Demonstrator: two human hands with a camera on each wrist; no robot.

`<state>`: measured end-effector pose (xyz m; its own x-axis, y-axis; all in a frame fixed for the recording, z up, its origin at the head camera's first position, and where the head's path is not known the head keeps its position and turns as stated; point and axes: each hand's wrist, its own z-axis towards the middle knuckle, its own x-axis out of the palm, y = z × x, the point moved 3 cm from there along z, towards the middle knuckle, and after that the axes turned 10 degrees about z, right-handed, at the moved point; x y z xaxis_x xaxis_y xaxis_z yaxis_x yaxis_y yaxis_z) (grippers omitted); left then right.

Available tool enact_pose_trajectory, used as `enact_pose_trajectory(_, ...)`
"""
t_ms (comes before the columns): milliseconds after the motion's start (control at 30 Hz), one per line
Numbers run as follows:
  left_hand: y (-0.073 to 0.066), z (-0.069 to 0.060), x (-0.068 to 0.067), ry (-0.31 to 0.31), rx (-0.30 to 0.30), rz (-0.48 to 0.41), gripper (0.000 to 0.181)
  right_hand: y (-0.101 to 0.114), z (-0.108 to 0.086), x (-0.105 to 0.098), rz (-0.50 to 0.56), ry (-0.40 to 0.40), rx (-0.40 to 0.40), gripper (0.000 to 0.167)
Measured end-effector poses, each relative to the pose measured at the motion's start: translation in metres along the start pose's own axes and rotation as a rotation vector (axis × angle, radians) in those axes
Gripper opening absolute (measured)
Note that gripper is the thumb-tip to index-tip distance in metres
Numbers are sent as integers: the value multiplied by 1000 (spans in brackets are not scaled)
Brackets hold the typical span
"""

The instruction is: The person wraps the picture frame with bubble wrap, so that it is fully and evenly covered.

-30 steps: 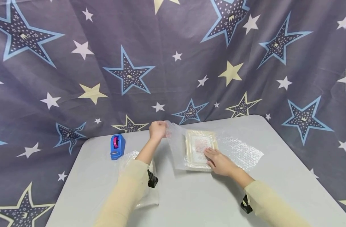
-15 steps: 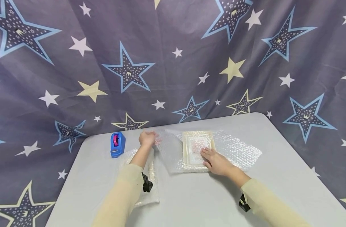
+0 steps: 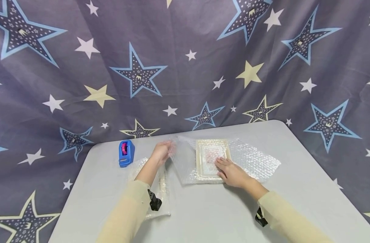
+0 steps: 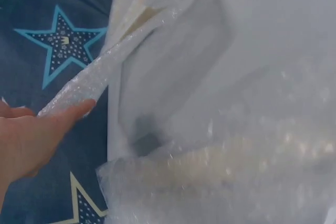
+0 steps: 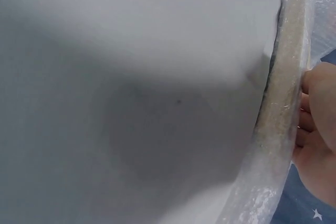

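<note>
A cream picture frame [image 3: 198, 162] lies on a sheet of bubble wrap [image 3: 257, 162], right of the table's middle. My left hand [image 3: 161, 152] pinches the left end of that sheet, which slants up off the table; in the left wrist view the hand [image 4: 37, 137] has its edge between thumb and fingers. My right hand [image 3: 234, 174] rests on the picture frame's lower right part with fingers extended. From the right wrist view, the hand [image 5: 320, 124] lies beyond the frame's wrapped near side [image 5: 286, 72]. Whether wrap lies under its fingers, I cannot tell.
A blue tape dispenser [image 3: 126, 153] with a pink core stands at the table's back left. Another bubble-wrapped flat item [image 3: 162, 199] lies under my left forearm. The grey-white table [image 3: 209, 216] ends at a star-patterned curtain [image 3: 185, 84].
My left hand has come down and left with the wrap's end, then slightly right again, so the flap stands lower. My right hand stays on the picture frame.
</note>
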<state>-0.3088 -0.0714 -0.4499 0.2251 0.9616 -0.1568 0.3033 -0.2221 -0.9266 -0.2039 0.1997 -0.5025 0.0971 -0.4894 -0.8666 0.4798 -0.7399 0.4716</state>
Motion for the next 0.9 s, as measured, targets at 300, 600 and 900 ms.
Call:
enact_pose_trajectory(300,-36,-11,47,6,66,159,49,3,1,-2,11,5,1,48)
enact_pose_trajectory(600,-53,-10,119,-54,216,521,42,-1,-1,-1,28,-7,-9,47)
enact_pose_trajectory(900,-34,-5,179,-139,320,1131,47,-5,2,2,23,-63,-84,41)
